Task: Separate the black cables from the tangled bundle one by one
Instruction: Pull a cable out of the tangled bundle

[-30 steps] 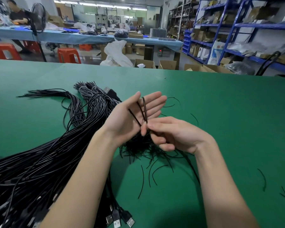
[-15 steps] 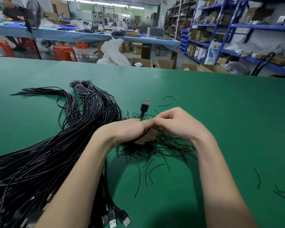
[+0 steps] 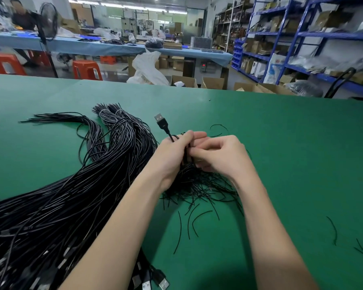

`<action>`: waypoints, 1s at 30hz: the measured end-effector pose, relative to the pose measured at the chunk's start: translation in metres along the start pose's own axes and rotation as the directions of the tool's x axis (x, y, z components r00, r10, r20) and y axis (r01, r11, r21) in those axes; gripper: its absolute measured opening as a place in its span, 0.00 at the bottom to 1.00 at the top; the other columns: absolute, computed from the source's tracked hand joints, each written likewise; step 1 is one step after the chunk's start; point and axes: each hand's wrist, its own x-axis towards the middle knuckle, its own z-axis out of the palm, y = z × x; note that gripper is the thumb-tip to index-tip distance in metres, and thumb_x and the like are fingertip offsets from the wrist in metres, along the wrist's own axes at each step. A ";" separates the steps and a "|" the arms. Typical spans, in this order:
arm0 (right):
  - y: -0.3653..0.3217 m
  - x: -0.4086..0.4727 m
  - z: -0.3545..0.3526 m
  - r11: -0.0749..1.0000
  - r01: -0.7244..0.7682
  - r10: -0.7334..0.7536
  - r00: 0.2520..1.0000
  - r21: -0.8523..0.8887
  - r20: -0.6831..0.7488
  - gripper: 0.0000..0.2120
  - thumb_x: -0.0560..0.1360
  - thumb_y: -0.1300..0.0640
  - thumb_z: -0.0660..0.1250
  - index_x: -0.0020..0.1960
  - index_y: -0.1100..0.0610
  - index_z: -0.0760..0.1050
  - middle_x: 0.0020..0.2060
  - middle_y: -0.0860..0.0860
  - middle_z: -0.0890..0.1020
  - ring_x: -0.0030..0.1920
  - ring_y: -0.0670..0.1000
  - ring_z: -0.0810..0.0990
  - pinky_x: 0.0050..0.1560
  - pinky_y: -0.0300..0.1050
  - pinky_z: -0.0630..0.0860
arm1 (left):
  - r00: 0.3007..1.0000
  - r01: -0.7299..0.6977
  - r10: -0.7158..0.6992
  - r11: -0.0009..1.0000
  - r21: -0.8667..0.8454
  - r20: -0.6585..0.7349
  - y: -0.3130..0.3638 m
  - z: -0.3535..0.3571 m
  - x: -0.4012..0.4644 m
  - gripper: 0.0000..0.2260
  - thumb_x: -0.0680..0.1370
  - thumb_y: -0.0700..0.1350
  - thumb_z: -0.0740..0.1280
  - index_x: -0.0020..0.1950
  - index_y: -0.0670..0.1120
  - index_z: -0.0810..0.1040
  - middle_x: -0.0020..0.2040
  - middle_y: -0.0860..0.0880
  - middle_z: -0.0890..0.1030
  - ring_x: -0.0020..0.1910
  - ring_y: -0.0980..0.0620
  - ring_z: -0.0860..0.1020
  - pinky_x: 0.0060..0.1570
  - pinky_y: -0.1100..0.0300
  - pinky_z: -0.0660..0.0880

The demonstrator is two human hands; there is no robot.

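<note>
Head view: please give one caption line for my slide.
Both hands grip one black cable above the tangled bundle.

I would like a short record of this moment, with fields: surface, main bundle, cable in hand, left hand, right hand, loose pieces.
surface: green table
main bundle: large bundle of black cables lying at the left, USB plugs at its near end
cable in hand: USB cable, plug pointing up and away above the hands
left hand: left hand grips the cable
right hand: right hand, fingers curled, pinches at the strands beside the left; exact hold hidden
loose pieces: short black ties piled under the hands, some scattered
</note>
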 end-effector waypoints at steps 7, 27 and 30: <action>-0.002 0.002 -0.023 0.987 0.088 -0.091 0.996 -0.133 -0.015 0.06 0.71 0.47 0.76 0.46 0.48 0.84 0.40 0.43 0.87 0.37 0.44 0.83 0.50 0.51 0.83 | 0.957 -0.210 0.291 0.726 0.655 -0.016 -0.005 0.001 -0.003 0.17 0.86 0.45 0.58 0.42 0.48 0.83 0.31 0.60 0.83 0.34 0.66 0.79 0.41 0.69 0.74; 0.021 0.001 -0.007 0.923 0.124 -0.225 0.941 0.365 0.252 0.13 0.77 0.48 0.70 0.36 0.53 0.75 0.28 0.52 0.79 0.23 0.50 0.79 0.24 0.34 0.71 | 0.847 -0.187 -0.168 0.794 0.579 0.504 0.019 0.000 -0.023 0.15 0.87 0.43 0.55 0.43 0.41 0.72 0.28 0.53 0.67 0.38 0.50 0.81 0.52 0.54 0.78; 0.023 0.000 -0.009 0.910 0.084 -0.215 0.932 0.405 0.291 0.14 0.78 0.49 0.70 0.37 0.54 0.75 0.27 0.56 0.79 0.24 0.54 0.81 0.24 0.35 0.72 | 0.843 -0.208 -0.171 0.772 0.601 0.511 0.020 0.000 -0.023 0.15 0.86 0.44 0.56 0.44 0.40 0.73 0.28 0.51 0.69 0.41 0.50 0.83 0.51 0.57 0.79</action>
